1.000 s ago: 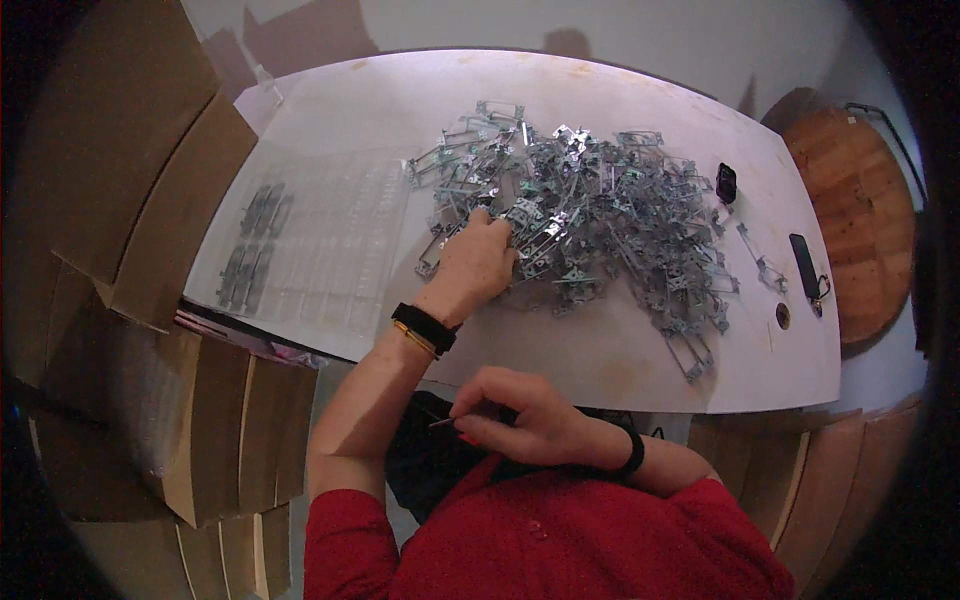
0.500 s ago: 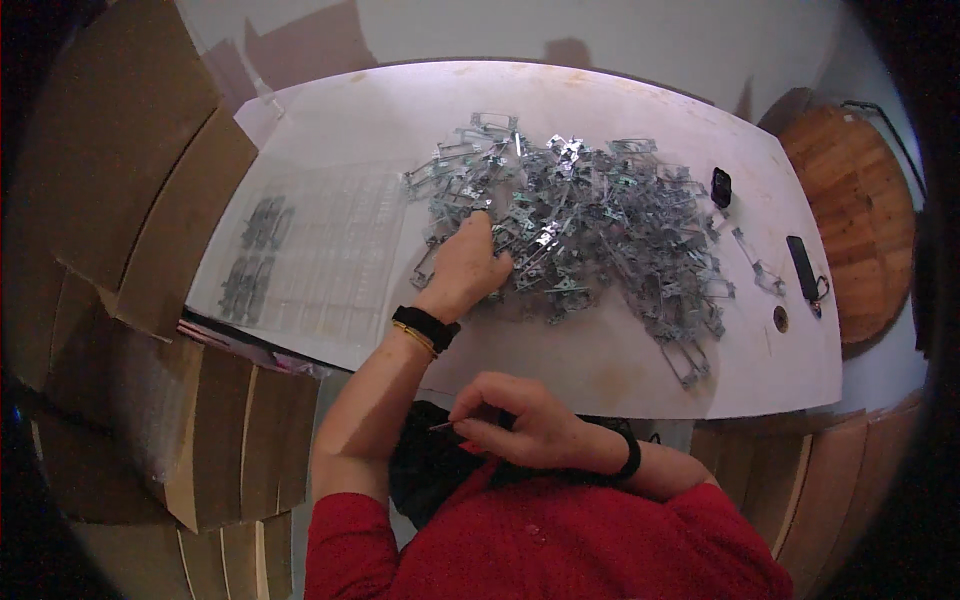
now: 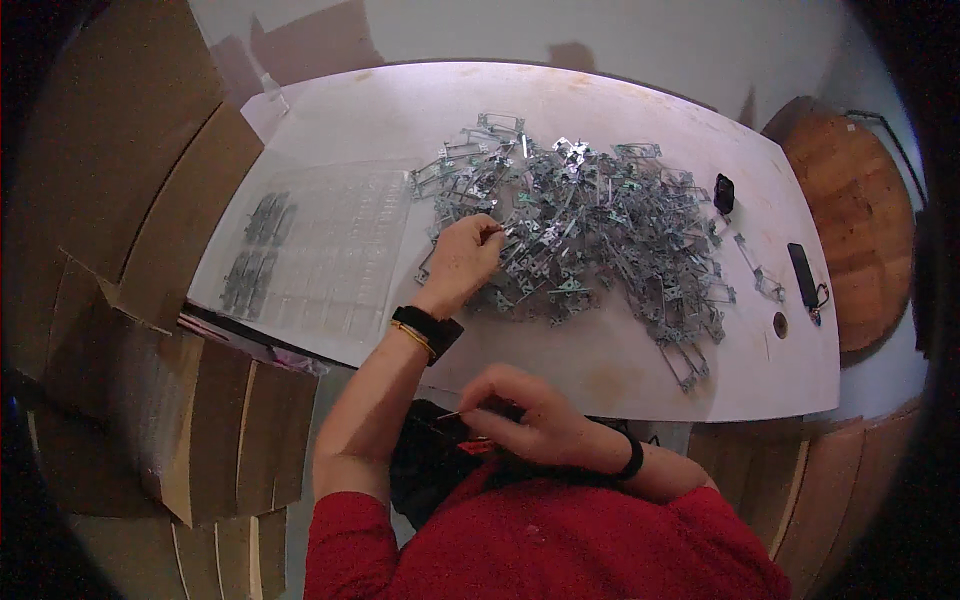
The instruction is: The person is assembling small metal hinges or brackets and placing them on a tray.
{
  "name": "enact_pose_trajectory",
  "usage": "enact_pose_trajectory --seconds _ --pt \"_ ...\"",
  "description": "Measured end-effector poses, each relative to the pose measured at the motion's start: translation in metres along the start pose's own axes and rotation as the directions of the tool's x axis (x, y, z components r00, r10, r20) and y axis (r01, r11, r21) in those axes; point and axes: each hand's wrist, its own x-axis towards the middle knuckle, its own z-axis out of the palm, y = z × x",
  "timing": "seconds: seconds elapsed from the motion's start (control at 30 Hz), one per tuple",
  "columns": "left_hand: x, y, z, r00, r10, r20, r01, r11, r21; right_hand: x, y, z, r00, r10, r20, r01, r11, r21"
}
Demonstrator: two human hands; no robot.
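A wide heap of small metal frame-like brackets [image 3: 590,225] covers the middle of the white table. At its near left edge my left hand [image 3: 462,265] pinches with curled fingertips at a shiny bracket; how much of it is in the grip is hidden. Closer to my body, just off the table's front edge, my right hand [image 3: 530,425] is closed with thumb and forefinger together. A thin, stick-like piece [image 3: 448,414] juts out leftward from it; its kind cannot be made out. Left of the heap lies a clear plastic tray [image 3: 345,315] with slots, and dark metal parts [image 3: 258,245] fill its left columns.
A black oblong device [image 3: 803,275] with a cord and a small black object [image 3: 724,193] lie at the table's right side, near a round hole [image 3: 780,323]. Cardboard boxes [image 3: 150,170] stack up on the left. A round wooden top [image 3: 850,230] stands beyond the right edge.
My left hand's fingers have drawn in from reaching over the heap and now curl toward the right in a pinch. My right hand has risen slightly, its thin piece still held.
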Motion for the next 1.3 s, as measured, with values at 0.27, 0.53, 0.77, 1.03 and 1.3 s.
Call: enact_pose_trajectory --seconds 0.27,0.53,0.77,1.03,1.3 --pt "-0.005 0.002 -0.002 0.999 -0.031 -0.03 0.024 0.975 -0.219 0.002 0.005 0.003 0.996 -0.086 -0.04 0.085 0.996 -0.016" --pt "-0.008 0.008 -0.021 0.999 -0.025 0.043 0.048 0.699 -0.713 -0.004 0.005 0.001 0.985 0.135 -0.107 -0.111 0.971 0.212" --pt "-0.081 0.024 -0.054 0.978 -0.138 0.154 0.205 0.54 -0.816 -0.001 -0.01 -0.001 0.968 0.204 -0.146 -0.163 0.955 0.248" --pt "-0.158 0.019 -0.089 0.988 -0.157 -0.018 0.058 0.469 -0.881 0.026 -0.036 0.025 0.975 0.088 -0.205 -0.077 0.995 0.06" --pt "-0.22 0.036 -0.112 0.952 -0.293 -0.091 0.07 0.495 -0.866 0.052 -0.039 0.067 0.951 -0.218 -0.221 0.119 0.913 -0.39"
